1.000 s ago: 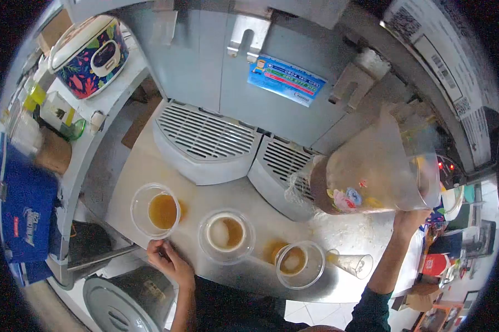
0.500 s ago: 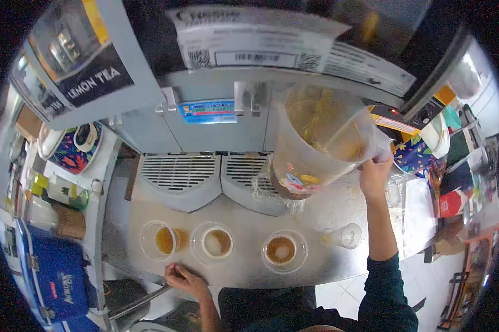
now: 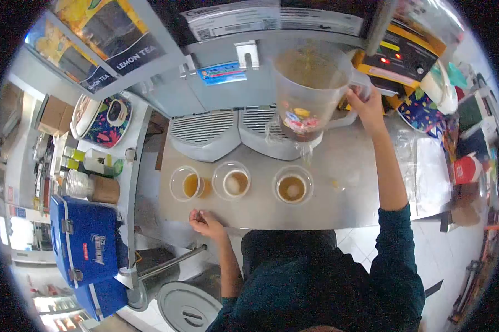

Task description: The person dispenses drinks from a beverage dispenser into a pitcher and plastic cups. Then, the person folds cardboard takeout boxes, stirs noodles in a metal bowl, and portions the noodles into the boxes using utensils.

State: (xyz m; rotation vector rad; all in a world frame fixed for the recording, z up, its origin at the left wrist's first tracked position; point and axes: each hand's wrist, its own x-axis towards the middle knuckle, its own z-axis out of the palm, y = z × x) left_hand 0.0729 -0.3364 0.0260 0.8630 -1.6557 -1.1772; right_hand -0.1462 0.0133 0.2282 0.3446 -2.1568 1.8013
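Note:
My right hand (image 3: 369, 109) grips the handle of a large clear plastic pitcher (image 3: 310, 99) with a flower print, held above the counter's right part. Crumpled clear plastic hangs at its base. My left hand (image 3: 205, 222), fingers curled and empty, rests at the counter's front edge, just below the cups. Three clear plastic cups with brown liquid stand on the counter: a left cup (image 3: 186, 183), a middle cup (image 3: 231, 181) close beside it, and a right cup (image 3: 293, 185) farther off. Pale round shapes show in the middle and right cups.
Two grey slotted drip trays (image 3: 204, 131) line the back of the metal counter (image 3: 249, 213). At left are a patterned cooker (image 3: 106, 120) and a blue cooler box (image 3: 89, 240). A black and yellow device (image 3: 398, 58) with red lights stands at back right. Below is a grey lidded bin (image 3: 188, 307).
The head view has shifted and shows more of my body. The pitcher, strongly tilted before, is now more upright. My left hand stays curled near the left cup.

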